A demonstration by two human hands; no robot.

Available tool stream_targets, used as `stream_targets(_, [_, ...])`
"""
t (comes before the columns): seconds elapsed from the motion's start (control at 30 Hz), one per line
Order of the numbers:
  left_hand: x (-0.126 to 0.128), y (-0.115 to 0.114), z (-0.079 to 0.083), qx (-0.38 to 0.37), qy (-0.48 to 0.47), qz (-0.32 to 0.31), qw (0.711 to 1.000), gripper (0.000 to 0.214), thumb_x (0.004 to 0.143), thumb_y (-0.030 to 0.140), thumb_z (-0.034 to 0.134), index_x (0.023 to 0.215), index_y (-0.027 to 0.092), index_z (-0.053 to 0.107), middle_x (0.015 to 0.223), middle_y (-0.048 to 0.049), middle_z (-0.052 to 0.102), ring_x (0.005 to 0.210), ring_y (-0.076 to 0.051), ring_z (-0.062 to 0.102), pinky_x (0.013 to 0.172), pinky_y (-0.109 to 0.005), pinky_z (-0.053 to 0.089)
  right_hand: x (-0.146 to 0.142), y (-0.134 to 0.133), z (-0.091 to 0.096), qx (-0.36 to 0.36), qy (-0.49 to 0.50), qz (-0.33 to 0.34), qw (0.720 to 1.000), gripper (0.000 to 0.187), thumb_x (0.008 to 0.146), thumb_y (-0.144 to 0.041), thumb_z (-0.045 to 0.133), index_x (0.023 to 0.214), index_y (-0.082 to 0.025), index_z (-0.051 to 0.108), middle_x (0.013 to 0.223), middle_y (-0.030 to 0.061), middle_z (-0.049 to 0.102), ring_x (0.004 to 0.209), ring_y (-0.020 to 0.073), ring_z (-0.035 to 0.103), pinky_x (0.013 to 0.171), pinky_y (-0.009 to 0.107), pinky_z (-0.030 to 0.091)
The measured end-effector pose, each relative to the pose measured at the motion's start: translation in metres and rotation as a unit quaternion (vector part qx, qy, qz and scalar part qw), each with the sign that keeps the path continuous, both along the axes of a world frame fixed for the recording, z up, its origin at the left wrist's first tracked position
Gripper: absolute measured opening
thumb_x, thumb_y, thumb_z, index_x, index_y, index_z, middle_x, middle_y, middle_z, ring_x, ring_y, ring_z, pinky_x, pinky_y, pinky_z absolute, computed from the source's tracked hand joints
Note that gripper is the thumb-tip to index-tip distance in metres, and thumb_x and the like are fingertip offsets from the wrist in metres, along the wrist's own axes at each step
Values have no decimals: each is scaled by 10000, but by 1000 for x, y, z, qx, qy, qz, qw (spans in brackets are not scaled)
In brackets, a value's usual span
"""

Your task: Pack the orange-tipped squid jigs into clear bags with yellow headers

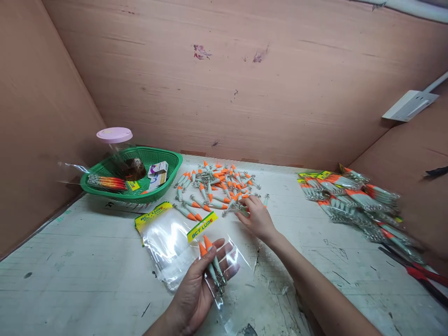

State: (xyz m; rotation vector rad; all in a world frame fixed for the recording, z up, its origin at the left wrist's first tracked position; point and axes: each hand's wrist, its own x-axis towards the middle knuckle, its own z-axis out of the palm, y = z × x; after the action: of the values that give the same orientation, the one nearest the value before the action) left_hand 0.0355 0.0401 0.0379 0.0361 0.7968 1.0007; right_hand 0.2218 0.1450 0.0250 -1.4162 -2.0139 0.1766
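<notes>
My left hand (199, 284) is closed around a clear plastic bag (240, 254) with a yellow-green "BCT LURE" header. Two pale squid jigs (214, 266) with orange tips lie side by side in that hand, the thumb pressing on them; whether they are inside the bag I cannot tell. My right hand (258, 217) is at the near right edge of a loose pile of squid jigs (219, 182), its fingers bent around at least one jig, partly hidden. A stack of clear bags (168, 252) with the same headers lies left of my left hand.
At the left, a green basket (175, 169) holds a lidded jar (115, 135) and a pack of red-tipped jigs (107, 182). Packed bags of jigs (350, 196) are heaped at the right, near red-and-black scissors (416, 271). Wooden panels (231, 84) enclose the white table (105, 261).
</notes>
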Motion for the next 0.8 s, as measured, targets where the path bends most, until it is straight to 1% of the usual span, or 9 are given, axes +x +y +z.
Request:
stream_targets(0.13, [-2, 3, -2, 4, -1, 9, 1000, 283, 814, 177, 604, 1089, 116, 577, 1066, -126, 691, 931, -222, 674, 834, -360, 542, 1, -1, -2, -9, 38, -8, 999, 123, 742, -131, 544, 822, -218, 579, 864, 70, 587, 853, 239, 538, 754, 387, 464])
stream_targets(0.2, [-3, 3, -3, 8, -6, 13, 1000, 284, 811, 175, 607, 1088, 116, 580, 1064, -126, 692, 958, -227, 665, 875, -374, 525, 8, -6, -2, -21, 69, -14, 997, 104, 744, -159, 549, 818, -216, 595, 854, 66, 591, 834, 230, 540, 748, 380, 462])
stream_targets(0.27, [-4, 3, -5, 11, -7, 13, 1000, 285, 809, 174, 609, 1086, 114, 582, 1060, -126, 693, 962, -228, 664, 891, -380, 518, 17, -11, -2, -42, 106, -26, 993, 88, 751, -220, 571, 827, -206, 613, 834, 60, 597, 748, 203, 542, 701, 361, 467])
stream_targets(0.37, [-4, 2, -6, 11, -4, 8, 1000, 280, 811, 179, 608, 1082, 109, 582, 1053, -127, 695, 945, -230, 670, 872, -382, 529, 32, -16, -2, -85, 175, -50, 980, 225, 754, -355, 608, 889, -176, 629, 786, 52, 611, 587, 147, 507, 570, 309, 457])
stream_targets(0.43, [-4, 2, -5, 13, -1, 7, 1000, 277, 813, 182, 607, 1079, 108, 581, 1049, -127, 697, 938, -233, 672, 857, -381, 537, 39, -20, -2, -114, 223, -61, 966, 331, 732, -435, 634, 912, -158, 627, 764, 51, 617, 559, 132, 501, 522, 283, 442])
stream_targets(0.5, [-4, 3, -5, 15, 1, 7, 1000, 279, 813, 182, 607, 1080, 108, 578, 1041, -125, 699, 932, -234, 674, 846, -374, 542, 45, -26, 0, -140, 266, -65, 951, 394, 705, -489, 654, 901, -149, 621, 759, 52, 617, 565, 128, 511, 503, 267, 435])
stream_targets(0.57, [-4, 4, -4, 13, 3, 10, 1000, 280, 814, 179, 605, 1083, 106, 574, 1025, -122, 704, 921, -233, 678, 838, -366, 546, 50, -33, 1, -163, 301, -64, 937, 428, 692, -522, 659, 888, -144, 611, 746, 46, 608, 550, 118, 506, 482, 257, 426])
stream_targets(0.67, [-4, 5, -4, 10, 3, 11, 1000, 274, 816, 175, 601, 1080, 107, 574, 1011, -119, 708, 914, -231, 680, 833, -361, 548, 54, -40, 2, -193, 329, -57, 923, 445, 658, -520, 696, 878, -145, 605, 690, 18, 572, 528, 107, 483, 452, 242, 411])
stream_targets(0.8, [-3, 3, -6, 10, 1, 5, 1000, 264, 816, 170, 600, 1071, 107, 579, 1008, -118, 707, 908, -228, 682, 819, -353, 554, 52, -33, 1, -215, 329, -47, 918, 438, 595, -494, 753, 836, -157, 612, 675, 5, 551, 547, 120, 483, 440, 242, 410])
